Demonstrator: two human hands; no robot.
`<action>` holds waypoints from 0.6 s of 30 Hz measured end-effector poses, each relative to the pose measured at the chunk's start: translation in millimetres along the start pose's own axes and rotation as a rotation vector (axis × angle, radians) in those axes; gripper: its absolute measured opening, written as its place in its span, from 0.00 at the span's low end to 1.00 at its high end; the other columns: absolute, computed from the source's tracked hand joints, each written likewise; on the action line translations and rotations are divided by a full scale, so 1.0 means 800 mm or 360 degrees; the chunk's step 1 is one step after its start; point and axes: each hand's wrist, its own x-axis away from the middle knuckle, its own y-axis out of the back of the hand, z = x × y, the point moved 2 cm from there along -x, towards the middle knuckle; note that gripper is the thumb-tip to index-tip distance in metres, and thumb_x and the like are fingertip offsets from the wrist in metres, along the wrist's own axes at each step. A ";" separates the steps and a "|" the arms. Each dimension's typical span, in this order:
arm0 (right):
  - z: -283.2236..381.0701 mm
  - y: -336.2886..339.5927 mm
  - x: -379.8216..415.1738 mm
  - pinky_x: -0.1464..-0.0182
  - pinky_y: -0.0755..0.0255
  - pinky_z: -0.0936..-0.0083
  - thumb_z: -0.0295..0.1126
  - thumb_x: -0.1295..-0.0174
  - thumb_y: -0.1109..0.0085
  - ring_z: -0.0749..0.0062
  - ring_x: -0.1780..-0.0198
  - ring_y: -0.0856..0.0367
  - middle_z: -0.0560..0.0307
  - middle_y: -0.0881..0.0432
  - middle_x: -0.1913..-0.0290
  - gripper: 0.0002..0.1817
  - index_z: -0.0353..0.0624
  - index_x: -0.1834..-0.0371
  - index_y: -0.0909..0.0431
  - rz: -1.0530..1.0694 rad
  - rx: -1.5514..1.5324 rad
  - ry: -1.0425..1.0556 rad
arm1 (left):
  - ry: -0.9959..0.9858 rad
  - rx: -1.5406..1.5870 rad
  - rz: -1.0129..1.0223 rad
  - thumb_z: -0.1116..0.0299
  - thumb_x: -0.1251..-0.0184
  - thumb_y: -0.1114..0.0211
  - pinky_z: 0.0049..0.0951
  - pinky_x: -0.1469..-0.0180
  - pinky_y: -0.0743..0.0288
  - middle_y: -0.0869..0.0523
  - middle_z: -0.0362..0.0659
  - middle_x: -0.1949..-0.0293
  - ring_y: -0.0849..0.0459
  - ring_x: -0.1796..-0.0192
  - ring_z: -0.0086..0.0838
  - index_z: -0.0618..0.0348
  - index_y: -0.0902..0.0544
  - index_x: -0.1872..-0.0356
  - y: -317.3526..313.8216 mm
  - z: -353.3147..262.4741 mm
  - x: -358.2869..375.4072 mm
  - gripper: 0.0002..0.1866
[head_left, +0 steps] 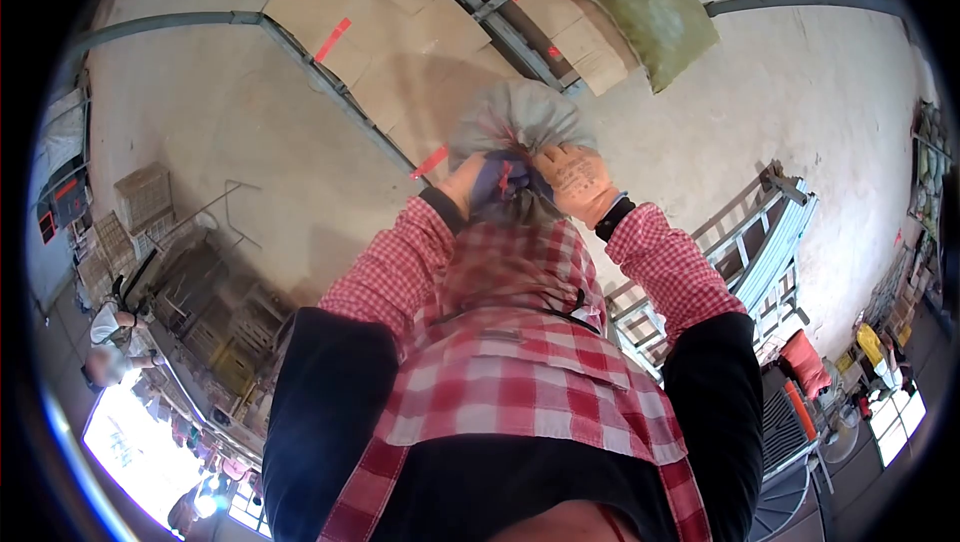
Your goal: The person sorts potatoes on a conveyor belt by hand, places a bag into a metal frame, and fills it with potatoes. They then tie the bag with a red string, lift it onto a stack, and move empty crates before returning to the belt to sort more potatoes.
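Note:
A grey sack (520,107) with a bunched, gathered neck is in front of my chest, above the checked apron (530,372). My left hand (477,182), in an orange and dark blue glove, closes round the left side of the gathered neck. On the right side of the neck is my right hand (578,180), in an orange glove, its fingers curled onto the cloth. The two hands are close together. Something small and red shows between them, too small to name. The lower part of the sack is hidden by my hands.
Flattened cardboard (400,52) with red tape lies ahead, beside a long green sack (640,12). A metal frame (335,87) runs along the cardboard's left edge. Metal racks (770,242) stand at right. Crates (145,202) and a person (115,337) are at far left.

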 end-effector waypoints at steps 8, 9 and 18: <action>0.001 0.001 -0.005 0.51 0.21 0.61 0.32 0.35 0.50 0.56 0.52 0.14 0.50 0.13 0.57 0.12 0.45 0.54 0.19 0.0506 0.0090 -0.0505 | -0.0325 -0.0320 -0.0604 0.74 0.32 0.35 0.30 0.49 0.19 0.13 0.44 0.49 0.15 0.51 0.29 0.66 0.18 0.43 0.079 -0.022 0.027 0.18; 0.001 0.001 -0.002 0.52 0.22 0.60 0.32 0.35 0.50 0.56 0.53 0.14 0.50 0.13 0.59 0.11 0.45 0.55 0.19 0.0555 0.0085 -0.0579 | -0.0211 0.0125 -0.0620 0.73 0.32 0.35 0.31 0.48 0.19 0.13 0.44 0.49 0.15 0.51 0.28 0.64 0.19 0.42 0.091 -0.007 0.034 0.18; -0.118 -0.029 0.066 0.71 0.28 0.80 0.36 0.31 0.43 0.73 0.73 0.20 0.57 0.16 0.70 0.13 0.38 0.56 0.16 -0.0123 -0.1963 -0.1738 | 0.0530 0.1003 -0.0991 0.56 0.28 0.39 0.36 0.49 0.18 0.14 0.41 0.52 0.14 0.53 0.33 0.52 0.22 0.38 0.177 0.124 0.130 0.21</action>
